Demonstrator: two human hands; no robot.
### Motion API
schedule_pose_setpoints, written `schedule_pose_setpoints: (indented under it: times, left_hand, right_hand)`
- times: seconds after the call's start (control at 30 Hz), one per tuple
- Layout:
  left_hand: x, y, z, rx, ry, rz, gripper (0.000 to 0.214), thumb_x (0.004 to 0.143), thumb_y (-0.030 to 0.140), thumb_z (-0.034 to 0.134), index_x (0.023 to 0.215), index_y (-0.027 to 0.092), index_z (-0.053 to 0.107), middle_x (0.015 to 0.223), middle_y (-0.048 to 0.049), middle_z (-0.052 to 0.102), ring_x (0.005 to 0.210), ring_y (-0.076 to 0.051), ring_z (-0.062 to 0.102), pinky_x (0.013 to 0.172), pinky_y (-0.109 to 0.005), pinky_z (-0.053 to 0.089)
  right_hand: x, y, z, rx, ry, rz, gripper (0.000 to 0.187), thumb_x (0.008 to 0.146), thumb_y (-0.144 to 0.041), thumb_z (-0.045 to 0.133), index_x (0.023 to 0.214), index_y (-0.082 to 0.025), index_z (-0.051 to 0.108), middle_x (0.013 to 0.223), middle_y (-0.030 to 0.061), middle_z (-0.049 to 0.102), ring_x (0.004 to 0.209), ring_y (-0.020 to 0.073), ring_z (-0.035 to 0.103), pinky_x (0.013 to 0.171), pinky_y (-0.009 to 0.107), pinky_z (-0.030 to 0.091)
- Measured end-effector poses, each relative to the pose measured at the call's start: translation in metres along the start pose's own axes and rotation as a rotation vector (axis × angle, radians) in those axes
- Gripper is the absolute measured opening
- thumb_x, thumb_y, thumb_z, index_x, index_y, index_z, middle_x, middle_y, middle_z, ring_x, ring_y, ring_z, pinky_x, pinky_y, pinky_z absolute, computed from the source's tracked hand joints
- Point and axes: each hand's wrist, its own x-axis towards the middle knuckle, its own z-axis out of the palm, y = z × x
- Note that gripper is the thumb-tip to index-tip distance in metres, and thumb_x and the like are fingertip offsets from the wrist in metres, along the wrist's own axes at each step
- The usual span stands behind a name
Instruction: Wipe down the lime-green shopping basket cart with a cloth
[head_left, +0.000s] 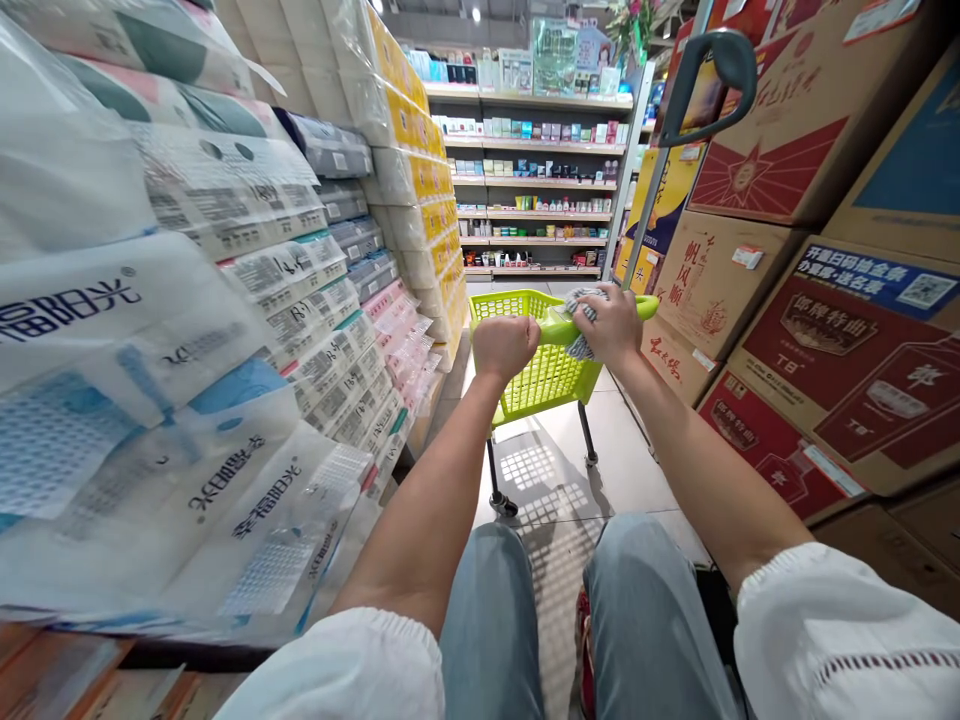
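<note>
A lime-green shopping cart [544,387] with a perforated basket stands in front of me on dark legs with casters. My left hand [507,346] is closed in a fist around the left end of its green handle [646,307]. Further right, my right hand [615,325] is closed over a grey-and-white patterned cloth [580,347], pressing it around the handle. Part of the cloth is hidden under the fingers. Most of the inside of the basket is hidden by my hands and the handle.
Plastic-wrapped paper packs [247,470] are stacked along the left, with yellow-and-white packs [420,190] behind. Liquor cartons [847,330] line the right side. A dark loop handle on a metal pole [646,210] rises beside them. Product shelves [540,145] face the aisle's far end.
</note>
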Motion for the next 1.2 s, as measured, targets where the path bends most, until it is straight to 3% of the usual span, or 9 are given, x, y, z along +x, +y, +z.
schedule_pose_setpoints:
  times: [0.07, 0.17, 0.4, 0.53, 0.67, 0.77, 1.0, 1.13, 1.2]
  left_hand:
    - [0.000, 0.001, 0.001, 0.008, 0.010, -0.002, 0.054, 0.095, 0.034, 0.026, 0.074, 0.013, 0.071, 0.075, -0.0115, 0.069, 0.070, -0.020, 0.062, 0.060, -0.029, 0.032]
    - [0.001, 0.003, 0.003, 0.011, 0.018, -0.014, 0.052, 0.094, 0.034, 0.028, 0.076, 0.013, 0.071, 0.075, -0.0111, 0.069, 0.071, -0.020, 0.062, 0.059, -0.029, 0.032]
    - [0.001, 0.002, 0.001, 0.019, -0.007, 0.008, 0.049, 0.094, 0.033, 0.030, 0.078, 0.012, 0.071, 0.081, -0.0120, 0.071, 0.072, -0.019, 0.062, 0.061, -0.028, 0.032]
    - [-0.001, -0.001, -0.001, 0.007, 0.022, 0.026, 0.051, 0.094, 0.034, 0.029, 0.074, 0.013, 0.071, 0.076, -0.0108, 0.070, 0.068, -0.018, 0.061, 0.059, -0.028, 0.029]
    - [0.000, -0.006, 0.001, 0.000, 0.037, 0.021, 0.052, 0.094, 0.035, 0.030, 0.070, 0.013, 0.070, 0.071, -0.0098, 0.069, 0.064, -0.017, 0.058, 0.056, -0.028, 0.026]
    - [0.000, -0.014, 0.002, -0.001, 0.036, 0.026, 0.053, 0.094, 0.036, 0.029, 0.068, 0.014, 0.070, 0.069, -0.0088, 0.068, 0.062, -0.016, 0.057, 0.055, -0.028, 0.025]
    - [0.000, -0.039, -0.012, 0.026, -0.067, 0.029, 0.052, 0.093, 0.037, 0.029, 0.070, 0.016, 0.071, 0.073, -0.0091, 0.070, 0.067, -0.017, 0.061, 0.064, -0.028, 0.036]
    - [0.015, -0.029, -0.021, 0.053, -0.125, 0.045, 0.045, 0.092, 0.033, 0.033, 0.079, 0.014, 0.072, 0.081, -0.0113, 0.071, 0.076, -0.020, 0.065, 0.079, -0.032, 0.042]
    - [0.024, -0.017, -0.020, 0.031, -0.149, -0.005, 0.046, 0.093, 0.034, 0.030, 0.088, 0.014, 0.071, 0.089, -0.0121, 0.071, 0.081, -0.022, 0.066, 0.075, -0.032, 0.045]
  right_hand:
    - [0.002, 0.006, -0.001, -0.023, 0.013, 0.054, 0.039, 0.088, -0.040, 0.042, 0.109, -0.023, 0.070, 0.124, 0.0089, 0.055, 0.109, 0.0300, 0.045, 0.083, 0.043, 0.045]
    - [-0.001, -0.004, -0.002, -0.032, 0.013, 0.055, 0.040, 0.088, -0.039, 0.041, 0.111, -0.023, 0.069, 0.124, 0.0099, 0.055, 0.110, 0.0303, 0.044, 0.086, 0.043, 0.044]
    - [-0.019, -0.052, -0.005, 0.016, -0.062, -0.140, 0.036, 0.089, -0.041, 0.046, 0.111, -0.026, 0.070, 0.129, 0.0052, 0.055, 0.113, 0.0276, 0.042, 0.095, 0.040, 0.039]
    - [-0.011, -0.037, -0.006, 0.028, -0.063, -0.151, 0.036, 0.089, -0.040, 0.045, 0.109, -0.025, 0.070, 0.127, 0.0057, 0.057, 0.111, 0.0266, 0.044, 0.096, 0.039, 0.038]
    - [0.003, -0.010, -0.007, -0.020, -0.057, -0.037, 0.036, 0.089, -0.040, 0.045, 0.108, -0.024, 0.071, 0.117, 0.0074, 0.061, 0.105, 0.0273, 0.047, 0.088, 0.039, 0.041]
    - [0.004, -0.005, -0.009, -0.056, -0.052, -0.022, 0.036, 0.089, -0.041, 0.043, 0.108, -0.025, 0.070, 0.117, 0.0072, 0.061, 0.103, 0.0276, 0.047, 0.086, 0.039, 0.042]
    - [-0.009, -0.035, -0.020, -0.078, -0.086, -0.052, 0.036, 0.090, -0.043, 0.043, 0.112, -0.027, 0.066, 0.119, 0.0073, 0.060, 0.106, 0.0279, 0.046, 0.084, 0.037, 0.042]
    - [-0.004, -0.053, -0.027, -0.028, -0.162, -0.008, 0.042, 0.089, -0.044, 0.047, 0.125, -0.027, 0.057, 0.112, 0.0070, 0.063, 0.101, 0.0254, 0.050, 0.082, 0.035, 0.043]
    - [-0.002, -0.062, -0.028, -0.012, -0.188, 0.007, 0.042, 0.090, -0.046, 0.045, 0.125, -0.027, 0.057, 0.113, 0.0068, 0.063, 0.103, 0.0252, 0.050, 0.082, 0.035, 0.043]
